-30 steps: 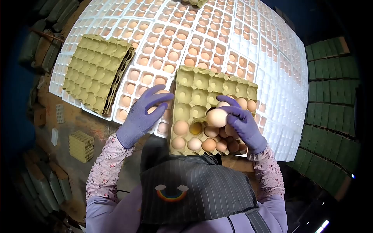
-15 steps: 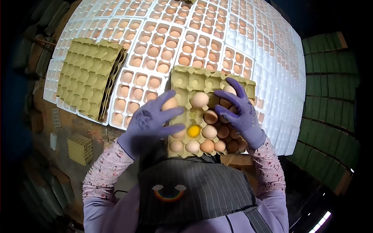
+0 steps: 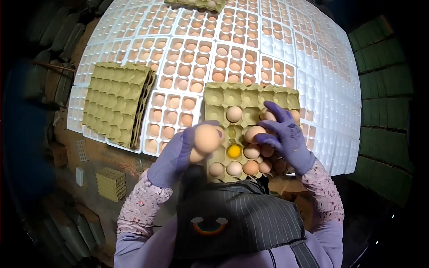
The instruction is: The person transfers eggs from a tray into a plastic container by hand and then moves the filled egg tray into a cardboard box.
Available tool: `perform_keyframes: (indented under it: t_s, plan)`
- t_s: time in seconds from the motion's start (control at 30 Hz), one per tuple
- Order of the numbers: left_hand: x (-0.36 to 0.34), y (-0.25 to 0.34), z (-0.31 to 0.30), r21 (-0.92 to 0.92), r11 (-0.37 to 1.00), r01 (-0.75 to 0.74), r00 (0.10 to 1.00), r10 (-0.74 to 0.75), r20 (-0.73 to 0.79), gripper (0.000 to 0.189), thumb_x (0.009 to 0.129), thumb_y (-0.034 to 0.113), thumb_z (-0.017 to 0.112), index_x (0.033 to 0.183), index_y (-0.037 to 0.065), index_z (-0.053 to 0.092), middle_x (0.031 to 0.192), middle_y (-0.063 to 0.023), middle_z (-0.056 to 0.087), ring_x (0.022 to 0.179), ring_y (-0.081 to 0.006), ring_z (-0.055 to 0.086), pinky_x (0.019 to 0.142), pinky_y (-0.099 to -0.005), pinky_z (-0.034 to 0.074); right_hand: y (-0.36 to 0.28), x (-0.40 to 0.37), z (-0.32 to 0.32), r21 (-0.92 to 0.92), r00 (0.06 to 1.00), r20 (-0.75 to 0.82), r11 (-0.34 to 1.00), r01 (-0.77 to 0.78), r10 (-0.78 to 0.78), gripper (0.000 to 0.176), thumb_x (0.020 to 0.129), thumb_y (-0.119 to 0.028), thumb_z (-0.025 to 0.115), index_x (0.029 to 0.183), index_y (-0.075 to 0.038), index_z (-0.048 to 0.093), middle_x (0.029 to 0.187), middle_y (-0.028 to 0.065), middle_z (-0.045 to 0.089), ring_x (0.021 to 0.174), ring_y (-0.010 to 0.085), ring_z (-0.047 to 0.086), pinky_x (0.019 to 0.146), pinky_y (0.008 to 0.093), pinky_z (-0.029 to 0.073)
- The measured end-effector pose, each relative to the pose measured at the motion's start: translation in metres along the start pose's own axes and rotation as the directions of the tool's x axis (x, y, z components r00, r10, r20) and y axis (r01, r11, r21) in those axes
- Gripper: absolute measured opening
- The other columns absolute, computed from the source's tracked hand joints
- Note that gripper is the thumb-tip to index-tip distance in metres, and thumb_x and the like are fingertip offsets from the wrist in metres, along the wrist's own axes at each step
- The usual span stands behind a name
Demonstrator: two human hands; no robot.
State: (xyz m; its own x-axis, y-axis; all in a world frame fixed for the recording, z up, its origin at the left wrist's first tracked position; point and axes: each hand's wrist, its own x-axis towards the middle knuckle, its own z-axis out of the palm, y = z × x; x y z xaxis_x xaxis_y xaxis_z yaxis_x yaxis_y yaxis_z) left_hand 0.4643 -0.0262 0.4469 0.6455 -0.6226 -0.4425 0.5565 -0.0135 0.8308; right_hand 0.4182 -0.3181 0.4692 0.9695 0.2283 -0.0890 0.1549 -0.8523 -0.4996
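A yellow-green pulp tray point(image 3: 250, 96) lies before the person, holding several brown eggs in its nearer rows. One cell holds a bare yellow yolk point(image 3: 234, 151). My left hand point(image 3: 173, 156), in a purple glove, is closed round eggs point(image 3: 207, 138) raised over the tray's left edge. My right hand point(image 3: 288, 136), gloved too, has its fingers curled on eggs point(image 3: 255, 134) in the tray's right half. A lone egg point(image 3: 233, 114) sits near the upper left of the tray.
White foam trays point(image 3: 185, 62) filled with eggs cover the broad surface. Stacked pulp trays point(image 3: 117, 100) lie at the left, another stack point(image 3: 111, 184) on the floor. Another pulp tray point(image 3: 196, 6) is at the top edge. Green stacks point(image 3: 380, 94) stand at the right.
My left hand has lifted eggs from the tray's left side and closed round them. My right hand has its fingers on an egg nearer the middle. The whole view has shifted slightly.
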Motion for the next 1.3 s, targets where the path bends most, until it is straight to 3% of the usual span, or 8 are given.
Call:
perform_keyframes:
  t_s: [0.17, 0.3, 0.57, 0.83, 0.9, 1.17, 1.23, 1.3]
  plan:
    - [0.022, 0.011, 0.031, -0.067, 0.998, 0.007, 0.99, 0.003, 0.143, 0.092, 0.093, 0.075, 0.025, 0.141, -0.002, 0.042, 0.142, -0.0165, 0.048, 0.113, -0.0229, 0.06, 0.093, -0.0335, 0.053, -0.005, -0.025, -0.021, 0.89, 0.853, 0.234, 0.25, -0.382, 0.467, 0.051, 0.103, -0.041, 0.044, 0.132, -0.001, 0.057, 0.128, 0.0089, 0.061, 0.108, 0.0157, 0.06, 0.095, 0.0296, 0.047]
    - [0.035, 0.029, 0.066, -0.146, 0.982, 0.121, 0.97, -0.085, 0.229, 0.042, 0.096, 0.028, 0.06, 0.13, 0.005, 0.056, 0.104, -0.0078, 0.068, 0.081, -0.0088, 0.063, 0.066, -0.0205, 0.051, 0.03, -0.06, -0.01, 0.948, 0.877, 0.265, 0.059, -0.313, 0.4, 0.067, 0.104, -0.054, 0.031, 0.142, 0.0, 0.046, 0.131, 0.0095, 0.058, 0.109, 0.0166, 0.06, 0.093, 0.0298, 0.051]
    - [0.08, 0.024, 0.172, -0.358, 0.919, 0.163, 0.966, -0.076, 0.245, 0.068, 0.096, 0.054, 0.051, 0.141, 0.004, 0.044, 0.118, -0.0122, 0.063, 0.083, -0.0152, 0.067, 0.058, -0.0191, 0.051, 0.118, -0.135, -0.035, 0.958, 0.871, 0.26, 0.002, -0.287, 0.417, 0.051, 0.102, -0.038, 0.049, 0.137, -0.002, 0.053, 0.13, 0.0084, 0.06, 0.117, 0.0155, 0.056, 0.102, 0.0305, 0.043]
    - [0.196, 0.015, 0.278, 0.111, 0.992, 0.061, 0.998, -0.057, -0.04, 0.067, 0.1, 0.056, 0.045, 0.138, 0.002, 0.047, 0.123, -0.0129, 0.06, 0.108, -0.0213, 0.062, 0.093, -0.0328, 0.052, 0.289, -0.16, -0.049, 0.554, 0.806, -0.178, 0.734, -0.393, 0.565, 0.038, 0.087, -0.035, 0.069, 0.114, -0.008, 0.07, 0.143, 0.0163, 0.045, 0.111, 0.0312, 0.059, 0.093, 0.039, 0.049]
    - [0.26, -0.01, 0.285, -0.283, 0.948, 0.143, 0.986, -0.161, -0.039, 0.067, 0.098, 0.055, 0.049, 0.137, 0.001, 0.046, 0.122, -0.0155, 0.059, 0.107, -0.0254, 0.064, 0.09, -0.0328, 0.057, 0.311, -0.138, -0.052, 0.209, 0.833, -0.319, 0.891, -0.403, 0.452, 0.038, 0.085, -0.04, 0.069, 0.112, -0.012, 0.07, 0.144, 0.0174, 0.045, 0.113, 0.0355, 0.055, 0.092, 0.0424, 0.05]
    - [0.361, -0.071, 0.285, -0.356, 0.908, 0.221, 0.938, -0.298, -0.178, 0.051, 0.098, 0.04, 0.06, 0.132, 0.004, 0.047, 0.112, -0.0133, 0.061, 0.097, -0.0211, 0.065, 0.082, -0.03, 0.059, 0.364, -0.097, -0.029, -0.109, 0.917, -0.293, 0.943, -0.314, 0.272, 0.037, 0.09, -0.035, 0.061, 0.123, -0.018, 0.058, 0.133, 0.0139, 0.052, 0.1, 0.0324, 0.06, 0.083, 0.0445, 0.053]
    - [0.353, -0.083, 0.272, 0.489, 0.871, -0.042, 0.993, 0.092, -0.079, 0.05, 0.097, 0.036, 0.062, 0.13, 0.001, 0.049, 0.112, -0.0138, 0.063, 0.098, -0.0228, 0.064, 0.084, -0.0323, 0.055, 0.351, -0.109, -0.028, 0.238, 0.907, -0.175, 0.911, -0.338, 0.382, 0.035, 0.091, -0.033, 0.06, 0.122, -0.018, 0.058, 0.129, 0.0134, 0.054, 0.096, 0.03, 0.061, 0.083, 0.0437, 0.054]
    - [0.338, -0.083, 0.267, 0.911, 0.351, -0.216, 0.923, 0.378, 0.073, 0.05, 0.096, 0.031, 0.064, 0.131, 0.0, 0.047, 0.112, -0.0143, 0.063, 0.098, -0.0247, 0.065, 0.084, -0.0339, 0.053, 0.352, -0.115, -0.015, 0.146, 0.915, -0.163, 0.926, -0.348, 0.37, 0.035, 0.089, -0.032, 0.061, 0.121, -0.018, 0.059, 0.119, 0.0114, 0.059, 0.094, 0.0273, 0.062, 0.082, 0.0418, 0.053]
